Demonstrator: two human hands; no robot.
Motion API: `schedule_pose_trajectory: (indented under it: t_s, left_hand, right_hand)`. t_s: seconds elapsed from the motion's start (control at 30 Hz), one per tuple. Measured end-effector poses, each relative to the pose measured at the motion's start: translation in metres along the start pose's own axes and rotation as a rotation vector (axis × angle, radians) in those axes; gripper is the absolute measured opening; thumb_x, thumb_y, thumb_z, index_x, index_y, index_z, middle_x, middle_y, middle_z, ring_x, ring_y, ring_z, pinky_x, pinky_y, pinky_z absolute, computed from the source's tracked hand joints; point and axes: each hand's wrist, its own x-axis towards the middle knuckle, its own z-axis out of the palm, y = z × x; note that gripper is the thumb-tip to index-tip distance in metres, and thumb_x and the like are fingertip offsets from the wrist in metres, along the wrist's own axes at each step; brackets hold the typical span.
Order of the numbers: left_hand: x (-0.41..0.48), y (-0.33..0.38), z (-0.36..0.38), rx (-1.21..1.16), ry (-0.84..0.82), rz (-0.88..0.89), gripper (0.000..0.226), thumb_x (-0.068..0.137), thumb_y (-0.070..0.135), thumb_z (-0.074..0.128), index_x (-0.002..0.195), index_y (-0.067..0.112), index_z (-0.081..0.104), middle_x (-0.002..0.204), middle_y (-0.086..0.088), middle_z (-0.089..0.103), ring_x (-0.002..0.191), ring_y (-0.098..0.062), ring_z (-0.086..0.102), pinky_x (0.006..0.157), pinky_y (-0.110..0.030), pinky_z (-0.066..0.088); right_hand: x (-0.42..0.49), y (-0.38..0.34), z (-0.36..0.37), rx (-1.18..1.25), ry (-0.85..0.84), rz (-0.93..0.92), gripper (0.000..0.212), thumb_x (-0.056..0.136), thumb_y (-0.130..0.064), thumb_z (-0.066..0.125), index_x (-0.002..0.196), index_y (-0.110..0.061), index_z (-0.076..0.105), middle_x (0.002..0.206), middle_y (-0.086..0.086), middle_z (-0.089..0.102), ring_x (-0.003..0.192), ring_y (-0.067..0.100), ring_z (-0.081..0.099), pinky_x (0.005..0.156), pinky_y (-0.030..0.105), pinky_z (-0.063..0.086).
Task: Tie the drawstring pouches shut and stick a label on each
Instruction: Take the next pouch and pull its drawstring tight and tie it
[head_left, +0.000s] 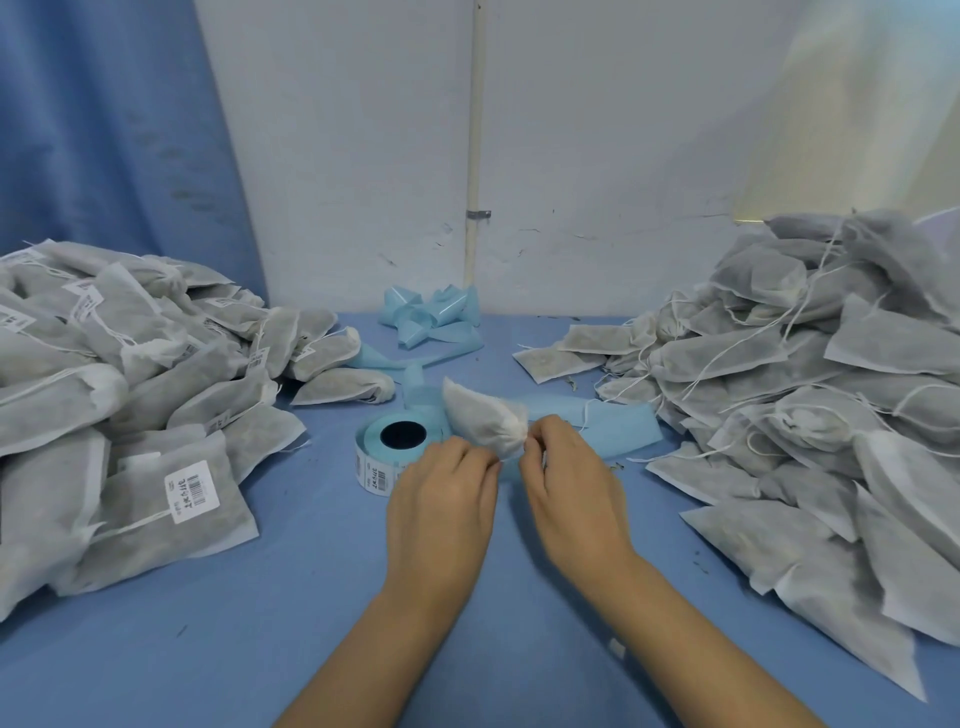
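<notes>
Left hand (441, 499): nearest the camera with its bare forearm, reaching in from the bottom edge; fingers curled, the tips pinching the gathered neck of the pouch from the left.
Right hand (571, 478): just beside the left, fingers curled, pinching the same neck from the right; whether the cord lies between the fingertips cannot be told.
Table (260, 623): covered in blue cloth, carrying everything else, with small dark crumbs scattered near the right side.
Wall (597, 156): white and scuffed, behind the table, with a pale pipe (475, 130) running straight down its middle.
Curtain (104, 130): blue, hanging at the far left behind the left heap.
Right heap (831, 395): grey-white filled pouches stacked high, loose white cords trailing over them, no stickers showing.
Left heap (130, 374): similar pouches, many bearing white barcode stickers; the front one shows its sticker (191, 491) clearly.
Backing strip (431, 317): light blue, curled in a tangle by the wall and trailing forward toward the roll.
Label roll (387, 447): lying flat at table centre, dark core facing up, printed labels on its outer turn, partly hidden behind the left hand.
Pouch (475, 415): held at table centre above the roll's right edge, body pointing away from the camera, neck bunched toward the hands.
</notes>
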Motion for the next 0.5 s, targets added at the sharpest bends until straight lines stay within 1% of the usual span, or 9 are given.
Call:
schedule_pose_trajectory:
  t_s: [0.1,0.17,0.2,0.23,0.27,0.3,0.33,0.4,0.5]
  left_hand:
    - [0.002,0.002,-0.003,-0.011,0.016,0.049,0.013,0.070,0.003,0.081,0.070,0.009,0.069,0.082,-0.002,0.067,0.065,-0.024,0.060,0.047,-0.029,0.046]
    - [0.000,0.004,0.001,-0.057,-0.005,0.086,0.010,0.074,0.002,0.078,0.078,0.007,0.071,0.106,-0.004,0.070,0.078,-0.021,0.066,0.054,-0.028,0.050]
    - [-0.001,0.005,0.003,-0.125,-0.032,0.058,0.007,0.079,0.001,0.073,0.083,0.006,0.071,0.119,0.000,0.066,0.089,-0.012,0.065,0.061,-0.026,0.051]
    - [-0.002,0.007,0.005,-0.225,-0.060,-0.005,0.007,0.085,0.001,0.067,0.088,0.007,0.070,0.128,0.008,0.060,0.099,0.004,0.059,0.070,-0.023,0.049]
    - [-0.001,0.007,0.007,-0.335,-0.075,-0.071,0.011,0.089,0.000,0.061,0.094,0.006,0.068,0.129,0.017,0.054,0.105,0.016,0.050,0.079,-0.015,0.045]
    - [0.000,0.007,0.009,-0.429,-0.070,-0.135,0.015,0.091,0.000,0.057,0.101,0.005,0.067,0.123,0.025,0.051,0.106,0.022,0.045,0.086,-0.009,0.041]
    - [0.002,0.007,0.011,-0.494,-0.061,-0.201,0.019,0.092,0.001,0.055,0.109,0.003,0.065,0.114,0.034,0.049,0.105,0.019,0.048,0.090,-0.011,0.042]
    - [0.007,0.007,0.010,-0.595,-0.066,-0.302,0.024,0.094,0.005,0.054,0.117,0.005,0.062,0.096,0.040,0.052,0.100,0.005,0.057,0.091,-0.022,0.047]
    - [0.009,0.007,0.008,-0.764,-0.067,-0.397,0.015,0.095,0.005,0.052,0.103,0.014,0.061,0.103,0.028,0.060,0.100,-0.007,0.063,0.089,-0.027,0.051]
  right_hand:
    - [0.001,-0.001,-0.001,-0.183,0.008,-0.114,0.018,0.100,-0.025,0.037,0.096,-0.016,0.052,0.097,0.000,0.056,0.092,0.021,0.049,0.069,0.034,0.033]
    - [0.000,-0.003,-0.001,-0.198,0.040,-0.162,0.017,0.099,-0.021,0.043,0.096,-0.014,0.058,0.098,0.001,0.060,0.093,0.024,0.051,0.069,0.034,0.035]
    - [-0.001,-0.003,-0.002,-0.185,0.073,-0.193,0.015,0.097,-0.017,0.047,0.094,-0.013,0.061,0.096,0.002,0.063,0.091,0.026,0.055,0.068,0.036,0.038]
    - [-0.003,-0.002,-0.002,-0.173,0.112,-0.229,0.013,0.093,-0.013,0.051,0.093,-0.012,0.064,0.095,0.002,0.066,0.088,0.027,0.059,0.066,0.036,0.043]
    - [-0.004,-0.002,-0.003,-0.164,0.150,-0.260,0.017,0.086,-0.010,0.053,0.095,-0.011,0.068,0.098,0.002,0.069,0.086,0.028,0.063,0.064,0.036,0.047]
    - [-0.006,-0.002,-0.003,-0.157,0.168,-0.282,0.026,0.079,-0.009,0.054,0.100,-0.010,0.070,0.105,0.002,0.071,0.086,0.027,0.065,0.064,0.036,0.051]
    - [-0.008,-0.002,-0.003,-0.151,0.155,-0.297,0.036,0.075,-0.008,0.054,0.107,-0.009,0.070,0.114,0.003,0.069,0.088,0.027,0.067,0.065,0.036,0.053]
    - [-0.009,-0.002,0.000,-0.140,0.125,-0.315,0.049,0.073,-0.007,0.053,0.120,-0.008,0.065,0.130,0.003,0.062,0.091,0.026,0.066,0.067,0.037,0.055]
    - [-0.010,0.000,0.007,-0.017,0.129,-0.324,0.055,0.078,-0.004,0.050,0.132,-0.011,0.056,0.142,-0.004,0.049,0.101,0.021,0.062,0.080,0.035,0.052]
